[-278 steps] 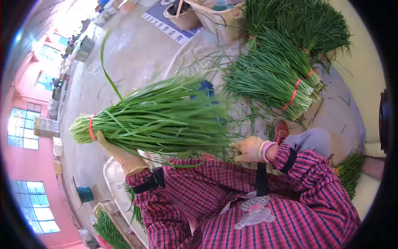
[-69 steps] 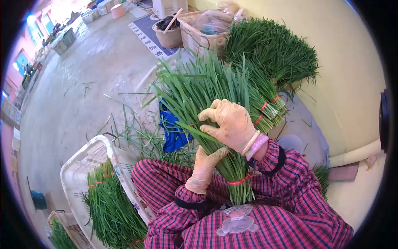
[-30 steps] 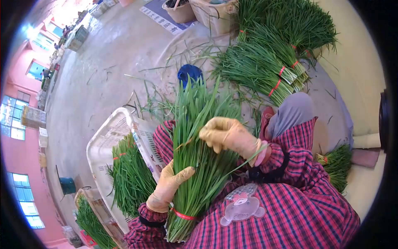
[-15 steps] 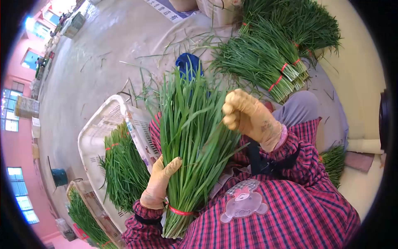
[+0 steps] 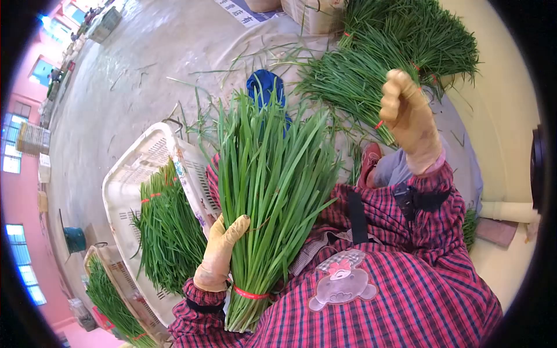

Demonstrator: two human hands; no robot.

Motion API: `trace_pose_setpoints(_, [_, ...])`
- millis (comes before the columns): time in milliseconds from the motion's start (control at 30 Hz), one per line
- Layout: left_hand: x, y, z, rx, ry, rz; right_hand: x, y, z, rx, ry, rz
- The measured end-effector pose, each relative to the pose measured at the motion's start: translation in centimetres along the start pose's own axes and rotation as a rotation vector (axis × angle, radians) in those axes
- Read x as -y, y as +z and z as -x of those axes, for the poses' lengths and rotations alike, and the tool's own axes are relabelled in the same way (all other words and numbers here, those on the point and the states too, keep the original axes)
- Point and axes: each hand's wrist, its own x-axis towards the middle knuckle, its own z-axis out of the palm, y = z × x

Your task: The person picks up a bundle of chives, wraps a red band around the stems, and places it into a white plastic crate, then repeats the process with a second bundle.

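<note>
Leafy bunch (image 5: 270,191) is gripped above its red band (image 5: 250,294) by fingers of left hand (image 5: 217,255), best lightly against bruising; fingers of right hand (image 5: 411,122) are curled, contents unclear

There's a pink wall (image 5: 32,200) down the frame's left, a teal container (image 5: 74,239) near it, a lettered sheet (image 5: 241,13) top centre.

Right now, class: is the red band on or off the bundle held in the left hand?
On: the red band wraps the bundle near its stem ends, below the left hand; leaves fan out above.
</note>
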Motion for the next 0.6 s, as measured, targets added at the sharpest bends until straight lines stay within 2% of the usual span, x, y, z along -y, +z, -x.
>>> trace_pose_setpoints(100, [0.1,0.1,-0.2,-0.005,0.026,-0.053,-3.0,6.0,1.8,0.189,0.244,0.575])
trace_pose_setpoints(167, [0.1,0.6,-0.3,-0.012,0.054,-0.112,-6.8,8.2,3.0,0.160,0.450,0.833])
trace_pose_setpoints(233, [-0.2,1.2,0.0,-0.003,0.064,-0.062,-9.7,8.0,3.3,0.411,0.084,1.361])
trace_pose_setpoints(300, [-0.2,0.9,0.1,-0.009,0.067,-0.082,-10.3,9.0,4.2,0.462,0.216,1.440])
trace_pose_setpoints(367, [-0.1,0.8,0.0,-0.010,0.055,-0.061,-11.2,9.3,5.1,0.519,0.198,1.492])
trace_pose_setpoints(433, [-0.3,1.1,0.0,-0.010,0.052,-0.040,-10.9,9.9,5.1,0.468,0.353,1.446])
trace_pose_setpoints(500, [-0.1,0.9,0.0,-0.011,0.051,-0.020,-11.2,9.1,4.9,0.265,0.507,1.056])
trace_pose_setpoints(533, [0.1,0.6,-0.1,-0.022,0.058,-0.025,-11.0,9.1,4.6,0.177,0.546,1.064])
trace_pose_setpoints(567, [0.3,0.4,-0.2,-0.032,0.065,-0.029,-11.0,8.7,4.5,0.175,0.551,1.100])
trace_pose_setpoints(600, [0.3,0.4,-0.2,-0.031,0.064,-0.028,-11.1,8.3,4.5,0.186,0.468,1.135])
